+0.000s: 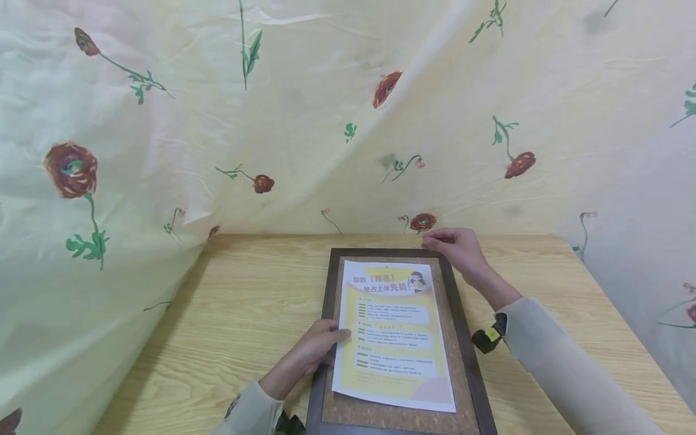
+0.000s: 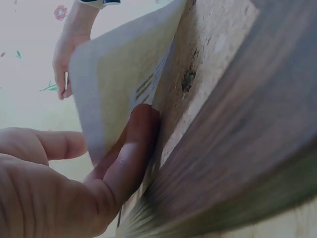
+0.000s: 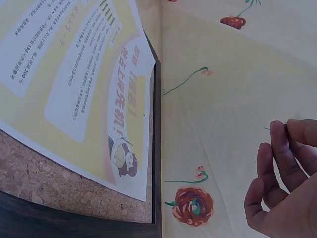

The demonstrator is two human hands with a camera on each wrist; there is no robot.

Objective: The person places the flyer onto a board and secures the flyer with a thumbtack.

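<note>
A yellow-and-white printed poster (image 1: 388, 338) lies over the cork board (image 1: 462, 362) in its dark frame, a tiny dark dot near the poster's top edge. My left hand (image 1: 318, 344) holds the poster's left edge, thumb on the printed side and fingers (image 2: 136, 144) between sheet and cork. In the left wrist view the paper's edge bows up off the board. Beyond the frame's upper right corner is my right hand (image 1: 457, 248), thumb and forefinger pinched together. A short thin line shows at those fingertips in the right wrist view; I cannot tell what the pinched item is.
The board rests on a light wooden table (image 1: 244, 290). Behind and to the left hangs a pale curtain (image 1: 304, 121) printed with red flowers, which meets the table's far edge. A dark wrist device (image 1: 486, 340) sits at the right cuff.
</note>
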